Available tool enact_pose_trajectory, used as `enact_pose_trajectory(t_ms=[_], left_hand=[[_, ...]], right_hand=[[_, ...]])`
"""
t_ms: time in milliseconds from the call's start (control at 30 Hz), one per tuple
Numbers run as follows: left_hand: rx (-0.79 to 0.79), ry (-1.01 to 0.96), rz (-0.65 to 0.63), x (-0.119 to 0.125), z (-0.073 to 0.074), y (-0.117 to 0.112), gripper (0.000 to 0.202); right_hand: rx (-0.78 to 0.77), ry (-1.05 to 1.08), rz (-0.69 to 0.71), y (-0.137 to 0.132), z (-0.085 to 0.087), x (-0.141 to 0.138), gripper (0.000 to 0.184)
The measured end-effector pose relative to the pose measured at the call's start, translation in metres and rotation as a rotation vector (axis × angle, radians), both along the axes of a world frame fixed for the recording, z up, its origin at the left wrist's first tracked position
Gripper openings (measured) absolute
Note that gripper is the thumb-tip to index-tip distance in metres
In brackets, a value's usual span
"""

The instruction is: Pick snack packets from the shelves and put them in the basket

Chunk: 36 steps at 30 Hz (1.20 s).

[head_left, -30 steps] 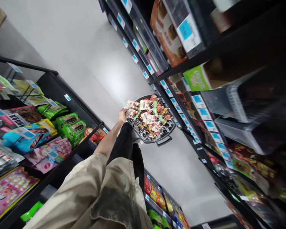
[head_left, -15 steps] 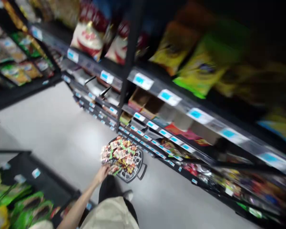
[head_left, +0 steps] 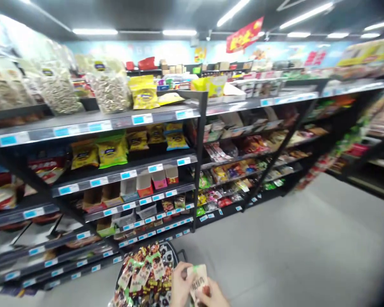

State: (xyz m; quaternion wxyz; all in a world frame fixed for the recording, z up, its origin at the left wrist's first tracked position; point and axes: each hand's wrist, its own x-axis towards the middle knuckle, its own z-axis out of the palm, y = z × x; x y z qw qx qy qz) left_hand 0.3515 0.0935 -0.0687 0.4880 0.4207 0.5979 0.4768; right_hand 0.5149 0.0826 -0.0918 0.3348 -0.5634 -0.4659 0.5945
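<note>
Low in the view, my left hand (head_left: 180, 281) and my right hand (head_left: 213, 293) are both closed on a snack packet (head_left: 199, 283). The packet is cream-coloured with a green top edge and dark lettering. Just left of my hands is a round black basket (head_left: 176, 252) with a side handle, heaped with packets. Several cream-and-green snack packets (head_left: 145, 273) lie on top of the heap, over smaller dark, yellow and red ones. My wrists run out of the frame at the bottom.
Black store shelving (head_left: 200, 170) with blue-and-white price labels crosses the view beyond the basket. Yellow and green snack bags (head_left: 112, 150) stand on one shelf, with open cardboard boxes (head_left: 144, 184) below. Clear bags of seeds (head_left: 110, 87) stand on top. Grey floor (head_left: 275, 251) spreads to the right.
The view has swung up and to the right, from down at the floor to along the shelves. One hand was at the basket's edge before; now both hands hold a packet beside it.
</note>
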Motion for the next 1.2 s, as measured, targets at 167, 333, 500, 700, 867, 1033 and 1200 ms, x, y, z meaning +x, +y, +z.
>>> enact_pose_trajectory(t_ms=[167,333,500,700,867,1033,1200], left_hand=[[-0.234,-0.408,-0.025,0.057,-0.008,-0.024,0.063],[-0.338,-0.543,-0.057,0.073,-0.024,-0.058,0.065],[-0.243,-0.546,-0.002,0.07,0.003,-0.066,0.065],[-0.194,-0.404,-0.07,0.072,0.05,-0.048,0.058],[-0.103,-0.27,0.053,0.065,0.076,-0.036,0.051],[-0.071,-0.229,0.13,0.045,0.088,-0.044,0.049],[-0.1,-0.215,0.169,0.036,0.087,-0.056,0.052]], right_hand=[[0.13,0.062,-0.123,-0.012,0.019,0.052,0.038],[0.159,0.069,-0.112,-0.023,0.036,0.073,0.029],[0.139,0.148,-0.064,-0.039,0.051,0.074,0.032],[0.15,0.197,-0.284,-0.033,0.051,0.082,0.039],[0.082,0.108,-0.609,-0.021,0.057,0.1,0.049],[0.049,0.099,-0.602,-0.022,0.054,0.103,0.052],[0.01,0.174,-0.533,-0.029,0.055,0.09,0.053]])
